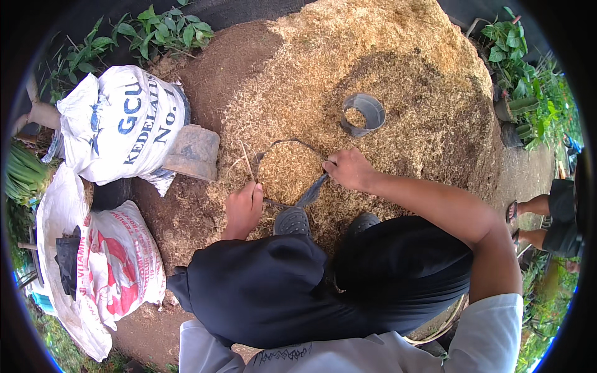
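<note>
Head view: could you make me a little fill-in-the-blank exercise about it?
The left hand and right hand are on opposite ____ of the black bag.
The grey pot is ____ from the dark trousers than the black bag.
The white sack is on the picture's ____ side.

Missing words: sides; farther; left.

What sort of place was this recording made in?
Probably an outdoor plant nursery or garden work area: a heap of pale, loose shavings-like material lies beside dark soil, a gray pot sits on it, and leafy plants grow nearby.
</note>
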{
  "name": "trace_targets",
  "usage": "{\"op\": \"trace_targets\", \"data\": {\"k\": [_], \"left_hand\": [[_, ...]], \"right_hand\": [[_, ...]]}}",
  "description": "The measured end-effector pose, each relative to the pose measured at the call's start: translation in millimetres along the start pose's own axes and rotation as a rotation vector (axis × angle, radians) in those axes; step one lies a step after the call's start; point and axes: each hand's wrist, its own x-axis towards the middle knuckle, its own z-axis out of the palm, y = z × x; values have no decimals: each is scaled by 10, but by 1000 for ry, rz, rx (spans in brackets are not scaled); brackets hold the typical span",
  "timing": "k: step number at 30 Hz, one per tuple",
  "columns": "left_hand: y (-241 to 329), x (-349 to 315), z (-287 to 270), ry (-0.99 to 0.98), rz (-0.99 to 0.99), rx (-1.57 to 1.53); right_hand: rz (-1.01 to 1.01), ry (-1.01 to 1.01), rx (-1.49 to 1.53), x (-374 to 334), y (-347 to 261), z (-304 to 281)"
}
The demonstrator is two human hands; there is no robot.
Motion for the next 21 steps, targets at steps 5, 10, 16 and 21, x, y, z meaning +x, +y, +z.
{"op": "trace_targets", "data": {"k": [5, 10, 16, 21], "left_hand": [[23, 368, -126, -9, -113, 119], [17, 869, -170, -203, -84, 208], [-26, 1044, -201, -382, 50, 270], [4, 646, -239, -270, 14, 252]], "right_hand": [[211, -182, 237, 74, 45, -87], [431, -310, 641, 64, -12, 89], [385, -241, 612, 20, -98, 64], [288, -148, 353, 3, 38, -44]]}}
